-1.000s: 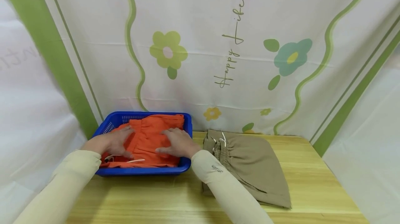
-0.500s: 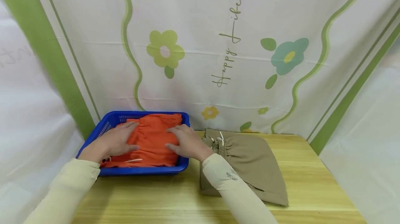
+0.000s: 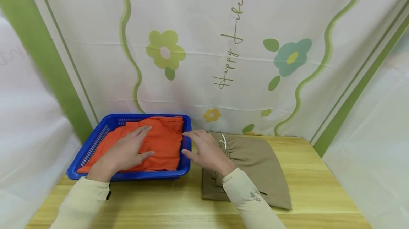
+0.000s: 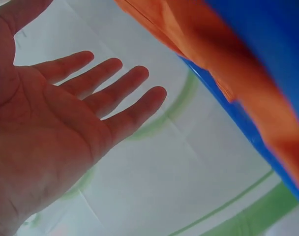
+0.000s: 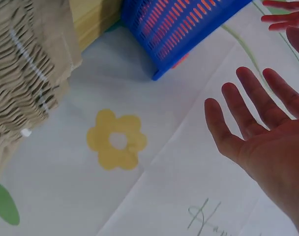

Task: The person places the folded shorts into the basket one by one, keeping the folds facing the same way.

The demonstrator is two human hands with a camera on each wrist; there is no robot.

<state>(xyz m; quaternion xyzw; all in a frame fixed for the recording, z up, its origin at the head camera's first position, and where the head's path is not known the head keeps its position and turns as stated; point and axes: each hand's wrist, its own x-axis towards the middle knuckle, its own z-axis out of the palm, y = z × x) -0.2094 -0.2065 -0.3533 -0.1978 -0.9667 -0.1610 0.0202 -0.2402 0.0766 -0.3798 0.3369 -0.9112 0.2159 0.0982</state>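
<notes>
A blue plastic basket (image 3: 153, 176) stands at the left of the table, with folded orange pants (image 3: 165, 138) lying in it. My left hand (image 3: 126, 151) hovers over the pants, fingers extended and thumb apart; in the left wrist view the palm (image 4: 46, 128) holds nothing and the orange cloth (image 4: 203, 34) is clear of it. Between the basket's right side and folded khaki drawstring pants (image 3: 255, 154) is my right hand (image 3: 207, 151), fingers spread and holding nothing. It covers part of the khaki waistband, which the right wrist view shows gathered, with a white cord (image 5: 29, 56).
The wooden table (image 3: 314, 186) extends to the right of the khaki pants and in front of the basket. Behind it hangs a white curtain (image 3: 191, 90) printed with flowers. More white cloth (image 3: 28, 133) hangs at both sides.
My right hand has drawn right, from above the orange pants to beyond the basket's right rim. The left hand has shifted slightly right over the orange cloth. The view has turned slightly right.
</notes>
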